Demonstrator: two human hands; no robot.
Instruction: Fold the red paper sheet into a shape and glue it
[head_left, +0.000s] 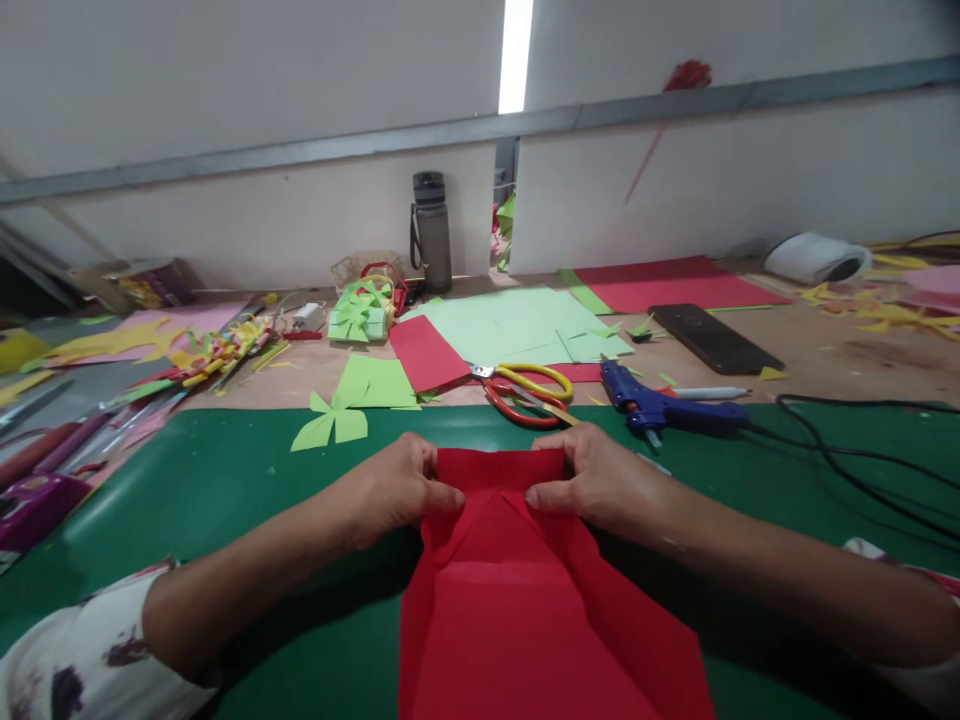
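Observation:
A large sheet of red paper (510, 620), creased and partly folded, rises toward me above the green mat (225, 450). My left hand (409, 485) pinches its far left corner, thumb on top. At the far right corner, my right hand (589, 480) grips the paper the same way. Between the thumbs the far end is folded up, with a triangular crease below. Fingers under the paper are hidden. Just beyond my hands lie scissors (525, 390) with red and yellow handles. A blue glue gun (660, 400) rests right of them.
Behind the mat lie light green paper (502, 325), a red sheet (667, 283), a black phone (712, 338) and a white pen (709, 393). A grey bottle (432, 235) stands by the wall. A black cord (847, 455) crosses the right side. Paper strips (225, 350) crowd the left.

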